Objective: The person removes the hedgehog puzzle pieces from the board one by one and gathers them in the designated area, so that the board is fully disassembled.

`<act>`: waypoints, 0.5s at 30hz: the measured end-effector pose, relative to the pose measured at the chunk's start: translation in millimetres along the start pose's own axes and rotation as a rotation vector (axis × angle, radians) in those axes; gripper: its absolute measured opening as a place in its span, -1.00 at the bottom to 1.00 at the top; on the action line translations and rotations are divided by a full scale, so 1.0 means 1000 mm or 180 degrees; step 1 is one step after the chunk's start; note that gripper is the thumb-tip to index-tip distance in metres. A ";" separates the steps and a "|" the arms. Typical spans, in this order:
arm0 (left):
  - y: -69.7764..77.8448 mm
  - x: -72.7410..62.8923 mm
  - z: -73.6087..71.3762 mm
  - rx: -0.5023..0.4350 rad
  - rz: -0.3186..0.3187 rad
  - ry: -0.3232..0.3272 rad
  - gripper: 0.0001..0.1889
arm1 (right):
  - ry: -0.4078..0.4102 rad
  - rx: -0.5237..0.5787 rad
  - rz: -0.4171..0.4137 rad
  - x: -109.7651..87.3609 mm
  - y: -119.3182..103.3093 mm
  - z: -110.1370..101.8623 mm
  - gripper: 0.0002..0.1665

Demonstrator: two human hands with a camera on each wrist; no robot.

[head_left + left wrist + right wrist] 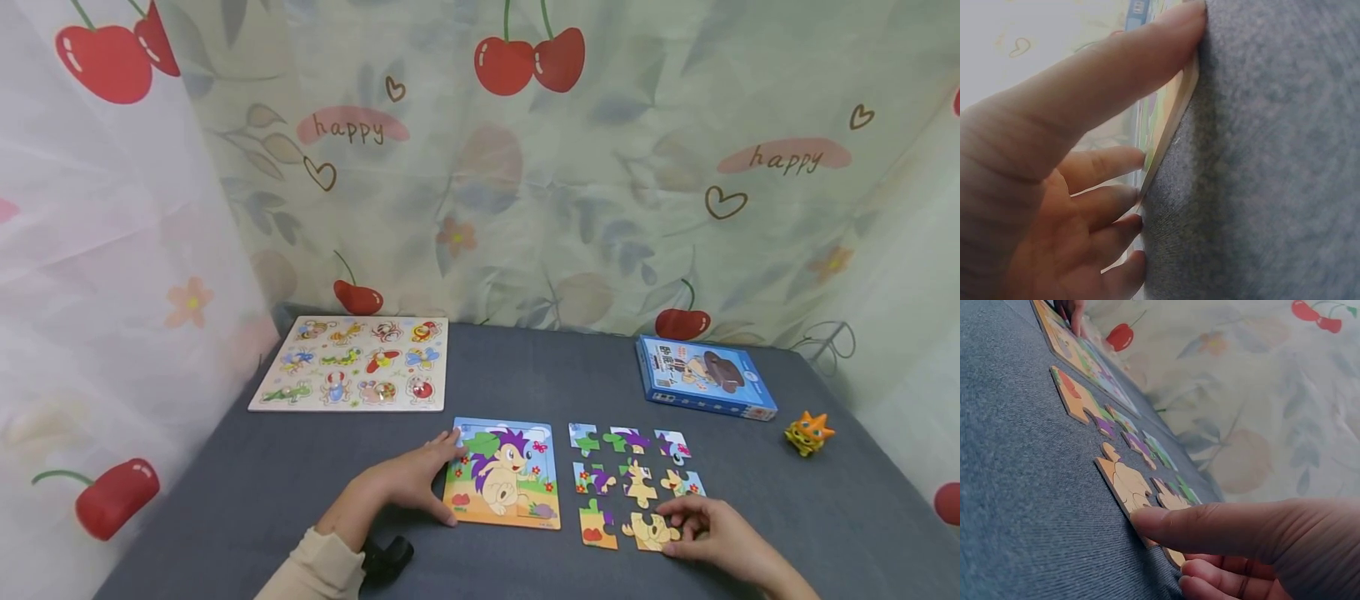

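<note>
In the head view, my left hand [412, 477] rests at the left side of a square hedgehog puzzle board [501, 473]. Its thumb [1166, 37] lies along the board's near edge, and the other fingers reach the left side, spread and fairly straight. My right hand [716, 537] is at the lower right of several loose jigsaw pieces laid out in rows. Thumb and fingers pinch a puzzle piece [1175, 557] at its edge, mostly hidden by the hand. Beside it lies the bottom-row body piece [1125, 484], which the thumb overlaps.
A wooden insect peg puzzle [352, 364] lies at the back left. Toward the back right is a blue box [705, 377], with a small orange-yellow figurine [808, 433] nearer the right edge. Printed curtains [525, 208] enclose the grey table [300, 475].
</note>
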State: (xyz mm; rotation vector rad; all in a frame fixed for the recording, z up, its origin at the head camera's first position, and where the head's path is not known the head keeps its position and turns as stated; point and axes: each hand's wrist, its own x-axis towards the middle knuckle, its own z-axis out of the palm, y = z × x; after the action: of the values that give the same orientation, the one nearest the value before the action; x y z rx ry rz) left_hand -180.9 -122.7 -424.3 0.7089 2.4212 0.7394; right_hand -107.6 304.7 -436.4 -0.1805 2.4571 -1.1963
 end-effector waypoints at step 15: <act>0.000 0.000 0.000 -0.0008 0.0012 0.0019 -0.03 | -0.0050 -0.0038 -0.0084 -0.001 0.003 0.001 -0.29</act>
State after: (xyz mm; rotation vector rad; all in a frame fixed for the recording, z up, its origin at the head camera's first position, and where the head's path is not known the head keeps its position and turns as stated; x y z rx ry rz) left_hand -181.1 -122.8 -424.5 0.7114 2.4245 0.7467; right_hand -106.2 306.4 -438.9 -0.2256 2.4562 -1.1868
